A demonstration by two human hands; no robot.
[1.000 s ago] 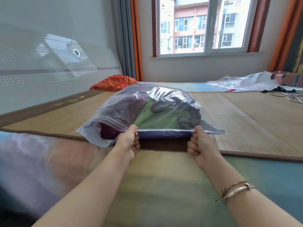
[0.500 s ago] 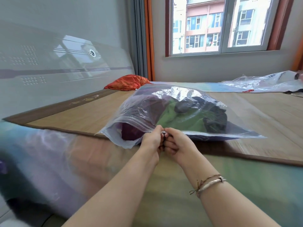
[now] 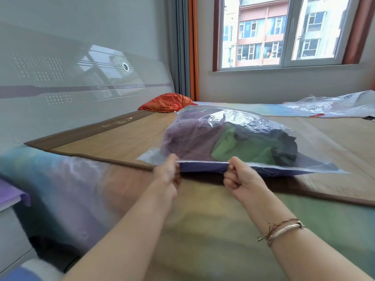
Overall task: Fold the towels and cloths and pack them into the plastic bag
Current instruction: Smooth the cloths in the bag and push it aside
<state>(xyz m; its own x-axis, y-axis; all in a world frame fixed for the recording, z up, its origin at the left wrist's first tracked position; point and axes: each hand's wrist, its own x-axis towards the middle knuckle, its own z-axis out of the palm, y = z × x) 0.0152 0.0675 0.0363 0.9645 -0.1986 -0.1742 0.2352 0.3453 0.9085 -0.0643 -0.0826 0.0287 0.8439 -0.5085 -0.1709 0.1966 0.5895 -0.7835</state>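
Observation:
A clear plastic bag [image 3: 253, 120] lies on the bamboo mat [image 3: 113, 140] on the bed, filled with folded cloths: a purple one [image 3: 190, 136] at the left, a green one [image 3: 237, 147] in the middle, a dark one [image 3: 284, 147] at the right. Its near edge carries a purple zip strip [image 3: 203, 166]. My left hand [image 3: 167, 177] pinches that strip near its left end. My right hand [image 3: 239, 175] pinches it a short way to the right, fingers curled round the edge.
An orange cushion [image 3: 166, 102] lies by the headboard [image 3: 71, 88] at the far left. Another clear plastic bag [image 3: 328, 104] is spread out at the far right under the window. A multicoloured sheet [image 3: 203, 220] covers the bed's near side.
Half a second ago both hands pinched the bag's edge close together near its left end. The right hand has since slid right along the strip, and the hands are now apart.

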